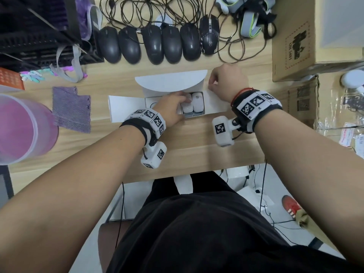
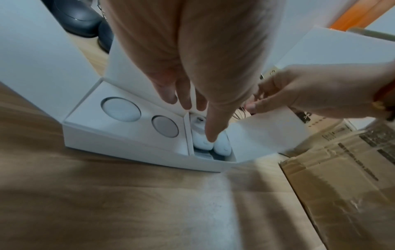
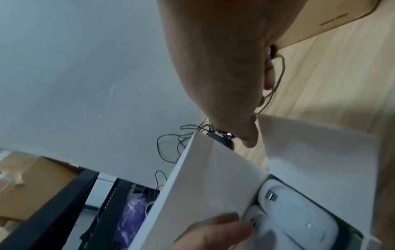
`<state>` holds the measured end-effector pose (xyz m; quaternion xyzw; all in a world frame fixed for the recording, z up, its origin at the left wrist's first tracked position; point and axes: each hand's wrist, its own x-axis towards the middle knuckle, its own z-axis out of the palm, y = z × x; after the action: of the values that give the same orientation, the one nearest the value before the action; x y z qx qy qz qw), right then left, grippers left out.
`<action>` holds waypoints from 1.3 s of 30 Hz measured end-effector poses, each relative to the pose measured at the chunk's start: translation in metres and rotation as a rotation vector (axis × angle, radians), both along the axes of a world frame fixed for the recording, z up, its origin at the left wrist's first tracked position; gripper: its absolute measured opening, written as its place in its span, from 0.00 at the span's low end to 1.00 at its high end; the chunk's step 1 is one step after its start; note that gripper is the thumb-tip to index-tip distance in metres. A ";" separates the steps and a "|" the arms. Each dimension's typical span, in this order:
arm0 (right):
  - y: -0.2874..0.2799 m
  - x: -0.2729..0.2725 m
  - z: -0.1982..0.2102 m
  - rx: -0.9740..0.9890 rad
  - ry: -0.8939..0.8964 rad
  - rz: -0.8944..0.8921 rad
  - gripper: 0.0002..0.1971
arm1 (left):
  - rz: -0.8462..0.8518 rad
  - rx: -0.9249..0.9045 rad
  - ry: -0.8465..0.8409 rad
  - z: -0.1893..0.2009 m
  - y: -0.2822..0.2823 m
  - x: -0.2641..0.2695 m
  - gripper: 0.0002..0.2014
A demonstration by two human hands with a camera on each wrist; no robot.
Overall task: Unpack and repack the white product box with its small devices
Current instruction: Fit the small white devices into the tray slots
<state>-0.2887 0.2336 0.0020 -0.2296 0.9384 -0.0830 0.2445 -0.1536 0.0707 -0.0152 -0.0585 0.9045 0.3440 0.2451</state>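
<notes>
Seating devices in open box, mid-desk.

Left hand, fingers straight, pressing one device down; right hand apparently pinching side flap beyond. Next: firm seating, then flaps folded shut.

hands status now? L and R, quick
Left hand: open, straight fingers pressing a white device in the white box.
Right hand: pinching the box's right side flap.
</notes>
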 end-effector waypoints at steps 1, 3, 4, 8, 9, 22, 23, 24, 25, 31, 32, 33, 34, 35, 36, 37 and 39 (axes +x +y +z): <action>0.005 -0.001 0.002 0.004 0.000 -0.041 0.07 | 0.026 0.008 0.002 0.003 -0.001 0.000 0.25; 0.011 0.001 0.003 -0.005 -0.096 -0.132 0.17 | 0.103 0.015 -0.011 0.007 -0.006 0.000 0.25; 0.013 0.005 0.003 -0.022 -0.164 -0.161 0.22 | 0.141 0.019 -0.025 0.008 -0.009 0.000 0.25; 0.009 0.026 0.003 -0.172 -0.399 -0.206 0.30 | 0.223 0.054 -0.039 0.007 -0.018 0.006 0.25; 0.006 0.031 0.002 -0.209 -0.442 -0.214 0.30 | 0.244 0.065 -0.039 0.006 -0.020 0.009 0.24; -0.027 0.064 -0.032 -0.064 -0.158 -0.234 0.29 | 0.215 0.011 -0.067 -0.010 -0.030 0.047 0.25; -0.029 0.065 -0.033 -0.052 -0.151 -0.241 0.29 | 0.175 -0.014 -0.072 -0.011 -0.030 0.049 0.25; -0.030 0.067 -0.035 -0.043 -0.149 -0.248 0.29 | 0.138 -0.037 -0.081 -0.012 -0.031 0.049 0.25; -0.031 0.068 -0.036 -0.035 -0.148 -0.253 0.29 | 0.115 -0.052 -0.090 -0.013 -0.030 0.049 0.25; -0.036 0.073 -0.040 0.009 -0.144 -0.276 0.32 | 0.105 -0.070 -0.092 -0.016 -0.032 0.050 0.25; -0.037 0.074 -0.040 0.014 -0.140 -0.278 0.32 | 0.103 -0.070 -0.093 -0.015 -0.032 0.050 0.25; -0.038 0.074 -0.040 0.020 -0.135 -0.280 0.31 | 0.102 -0.069 -0.095 -0.015 -0.033 0.049 0.25; -0.039 0.075 -0.040 0.026 -0.130 -0.283 0.31 | 0.102 -0.066 -0.096 -0.015 -0.033 0.049 0.25; -0.040 0.076 -0.040 0.030 -0.127 -0.288 0.31 | 0.101 -0.064 -0.098 -0.015 -0.034 0.049 0.25; -0.041 0.076 -0.040 0.035 -0.124 -0.294 0.30 | 0.100 -0.062 -0.102 -0.015 -0.034 0.049 0.25; -0.042 0.077 -0.040 0.039 -0.122 -0.300 0.30 | 0.099 -0.062 -0.104 -0.015 -0.034 0.049 0.25; -0.043 0.077 -0.039 0.044 -0.124 -0.309 0.30 | 0.093 -0.061 -0.103 -0.015 -0.033 0.049 0.25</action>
<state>-0.2118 0.1902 -0.0374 -0.0714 0.9472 -0.1133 0.2913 -0.1045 0.0372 -0.0303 -0.1257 0.8971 0.3236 0.2733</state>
